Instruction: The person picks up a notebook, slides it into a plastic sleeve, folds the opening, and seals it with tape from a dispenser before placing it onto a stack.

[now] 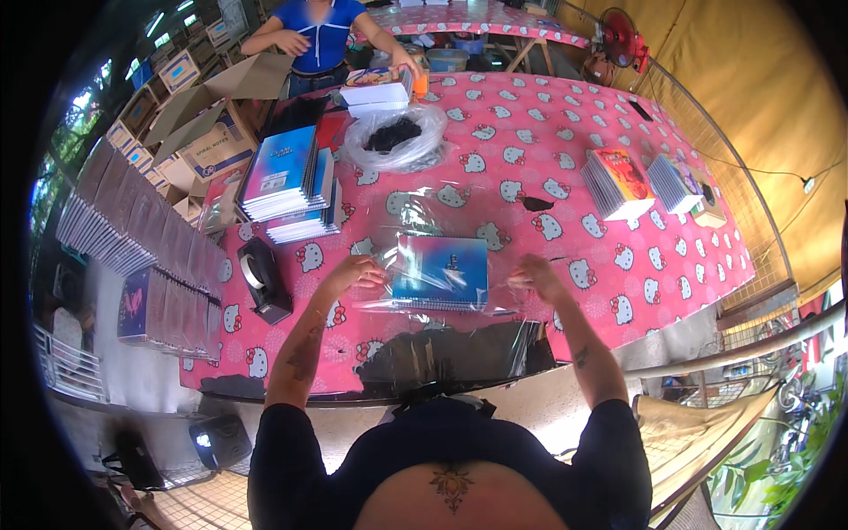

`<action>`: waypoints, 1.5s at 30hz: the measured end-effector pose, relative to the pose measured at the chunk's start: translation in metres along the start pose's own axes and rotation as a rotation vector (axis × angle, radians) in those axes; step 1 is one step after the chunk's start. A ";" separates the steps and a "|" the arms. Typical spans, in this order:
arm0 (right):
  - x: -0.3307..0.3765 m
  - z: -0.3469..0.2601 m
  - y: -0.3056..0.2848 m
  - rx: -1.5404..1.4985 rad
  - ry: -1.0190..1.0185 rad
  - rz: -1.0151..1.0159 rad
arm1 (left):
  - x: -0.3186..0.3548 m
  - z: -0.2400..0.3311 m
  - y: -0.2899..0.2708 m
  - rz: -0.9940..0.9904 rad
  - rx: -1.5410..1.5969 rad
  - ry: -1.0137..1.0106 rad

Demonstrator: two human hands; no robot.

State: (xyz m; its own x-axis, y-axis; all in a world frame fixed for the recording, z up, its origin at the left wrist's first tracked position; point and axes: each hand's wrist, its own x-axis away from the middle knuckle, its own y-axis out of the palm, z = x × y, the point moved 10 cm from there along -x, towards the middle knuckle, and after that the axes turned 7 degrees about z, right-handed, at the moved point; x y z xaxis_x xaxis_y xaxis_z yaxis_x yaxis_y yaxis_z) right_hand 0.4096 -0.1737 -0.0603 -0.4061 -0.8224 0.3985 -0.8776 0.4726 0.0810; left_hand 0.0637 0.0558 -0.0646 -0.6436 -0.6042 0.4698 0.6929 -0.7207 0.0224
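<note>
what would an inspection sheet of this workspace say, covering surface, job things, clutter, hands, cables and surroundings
Surface: pink patterned table cover, dark patch at the near edge
Job's things: blue spiral notebook lying on clear film
Clutter: tape dispenser and notebook stack at left; clear bag with dark contents beyond
Hands: left hand and right hand at the film's opposite sides; exact grip unclear
Cables: thin cord by the yellow tarp
Surroundings: another person across the table, open carton, red fan
</note>
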 end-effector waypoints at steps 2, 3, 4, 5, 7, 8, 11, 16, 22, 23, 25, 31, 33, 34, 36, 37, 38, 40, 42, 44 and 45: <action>0.003 0.026 0.022 -0.062 0.109 0.080 | -0.007 -0.018 0.010 -0.005 0.130 -0.102; 0.004 0.033 0.029 -0.152 0.156 0.015 | -0.010 -0.028 0.015 0.006 0.175 -0.162; 0.004 0.037 0.038 -0.241 0.202 -0.050 | -0.011 -0.037 0.018 0.017 0.221 -0.223; 0.003 0.043 0.045 -0.333 0.246 -0.114 | -0.012 -0.034 0.017 0.049 0.188 -0.156; 0.004 0.051 0.044 -0.222 0.207 -0.174 | -0.014 -0.032 0.018 0.033 0.188 -0.121; 0.008 0.051 0.050 -0.165 0.194 -0.207 | -0.012 -0.032 0.019 0.029 0.192 -0.109; 0.014 0.042 0.059 -0.081 0.143 -0.212 | -0.008 -0.037 0.015 0.074 0.234 -0.130; 0.009 0.040 0.055 -0.118 0.139 -0.238 | -0.003 -0.024 0.034 -0.023 0.146 -0.080; 0.075 0.011 0.034 -0.047 -0.195 -0.419 | 0.024 -0.021 0.005 0.133 0.126 -0.025; 0.084 0.012 0.032 0.073 -0.266 -0.397 | 0.028 -0.019 -0.009 0.186 0.112 -0.015; 0.093 0.020 0.027 0.351 -0.340 -0.305 | 0.021 -0.018 -0.026 0.210 0.014 0.092; 0.101 0.024 -0.041 0.163 -0.419 0.795 | -0.004 -0.002 -0.057 0.340 -0.094 0.119; 0.125 -0.026 0.044 0.429 -0.640 0.680 | -0.008 -0.004 -0.064 0.382 -0.137 0.050; 0.135 -0.045 0.091 0.640 -0.760 0.583 | -0.008 -0.004 -0.061 0.391 -0.164 -0.012; 0.126 -0.040 0.172 1.044 -0.861 0.295 | -0.007 0.008 -0.062 0.481 -0.388 0.076; 0.121 -0.045 0.193 1.046 -0.901 0.250 | -0.008 0.026 -0.061 0.553 -0.579 0.242; 0.113 -0.040 0.197 1.094 -0.867 0.256 | -0.010 0.049 -0.052 0.622 -0.764 0.423; 0.097 -0.027 0.197 1.200 -0.783 0.278 | -0.006 0.122 0.007 0.613 -0.542 0.836; 0.091 -0.025 0.203 1.231 -0.763 0.247 | -0.035 0.152 0.063 0.487 -0.774 1.164; 0.085 -0.022 0.207 1.259 -0.747 0.226 | -0.094 0.156 0.104 0.306 -0.812 0.948; 0.083 -0.021 0.209 1.267 -0.743 0.222 | -0.110 0.153 0.118 0.328 -0.941 0.985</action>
State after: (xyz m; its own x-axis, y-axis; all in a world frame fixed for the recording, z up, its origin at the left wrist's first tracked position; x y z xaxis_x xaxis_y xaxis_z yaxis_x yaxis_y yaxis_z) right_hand 0.1978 -0.1364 0.0093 -0.2498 -0.9261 -0.2827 -0.2557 0.3446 -0.9032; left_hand 0.2657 0.0892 0.0211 -0.7296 -0.4917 -0.4754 0.6321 -0.2195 -0.7432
